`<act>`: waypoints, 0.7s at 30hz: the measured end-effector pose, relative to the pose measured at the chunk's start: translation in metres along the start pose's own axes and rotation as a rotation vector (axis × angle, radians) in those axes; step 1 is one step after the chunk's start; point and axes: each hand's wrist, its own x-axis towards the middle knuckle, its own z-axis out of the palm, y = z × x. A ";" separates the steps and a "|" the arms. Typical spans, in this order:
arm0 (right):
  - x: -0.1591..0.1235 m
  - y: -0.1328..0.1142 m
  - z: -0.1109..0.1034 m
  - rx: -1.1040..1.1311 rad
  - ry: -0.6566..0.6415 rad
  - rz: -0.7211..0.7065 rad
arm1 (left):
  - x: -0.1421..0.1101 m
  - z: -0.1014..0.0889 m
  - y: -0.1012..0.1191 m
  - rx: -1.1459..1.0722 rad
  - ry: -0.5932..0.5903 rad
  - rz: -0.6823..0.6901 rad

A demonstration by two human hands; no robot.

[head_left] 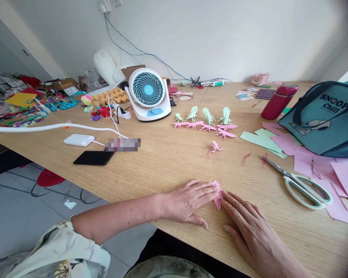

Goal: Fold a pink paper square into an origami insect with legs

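Note:
A small piece of folded pink paper [218,199] lies on the wooden table close to its front edge. The fingertips of my left hand [188,201] rest flat on its left side, fingers stretched out and thumb apart. From the right, my right hand [248,224] touches the paper's other side with its fingertips, its fingers extended and the thumb lower down. Part of the paper is covered by the fingers. Beyond my hands sits a pink folded-paper figure [215,147], with several more pink figures [208,127] and green figures [225,116] in rows behind it.
Scissors [295,183] lie to the right near pink sheets [321,166] and green sheets [262,139]. A teal bag [324,119] and red flask [280,102] stand behind them. A fan [148,94], phone [93,158] and white cable [60,126] are at left.

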 end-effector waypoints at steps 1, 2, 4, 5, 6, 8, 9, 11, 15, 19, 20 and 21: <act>0.000 0.000 0.000 -0.003 -0.004 0.001 | 0.000 0.000 0.000 -0.005 0.008 0.000; -0.001 0.000 0.000 -0.006 -0.008 0.001 | 0.000 0.000 -0.001 -0.007 0.014 -0.001; -0.001 0.000 0.001 -0.015 -0.011 -0.002 | 0.000 0.001 -0.002 -0.007 0.023 -0.006; -0.001 0.000 0.001 -0.020 -0.011 -0.005 | 0.000 0.002 -0.002 -0.006 0.024 -0.009; -0.001 0.000 0.001 -0.023 -0.011 -0.008 | 0.000 0.002 -0.002 -0.004 0.025 -0.014; -0.001 0.000 0.001 -0.026 -0.008 -0.012 | 0.001 0.002 -0.002 -0.001 0.022 -0.020; -0.001 0.000 0.002 -0.024 -0.006 -0.012 | 0.001 0.002 -0.002 0.002 0.018 -0.023; -0.001 0.000 0.002 -0.016 0.001 -0.007 | 0.002 0.002 -0.001 0.008 0.004 -0.030; 0.000 -0.001 0.001 0.000 -0.009 -0.002 | 0.002 0.001 0.000 0.012 -0.049 -0.033; 0.001 -0.003 -0.003 0.022 -0.073 0.008 | 0.001 -0.003 -0.002 -0.011 -0.121 -0.025; 0.002 -0.003 -0.003 0.030 -0.084 0.016 | 0.001 -0.005 -0.002 -0.017 -0.126 -0.017; 0.002 -0.003 -0.004 0.037 -0.091 0.025 | 0.002 -0.006 -0.003 -0.018 -0.132 -0.015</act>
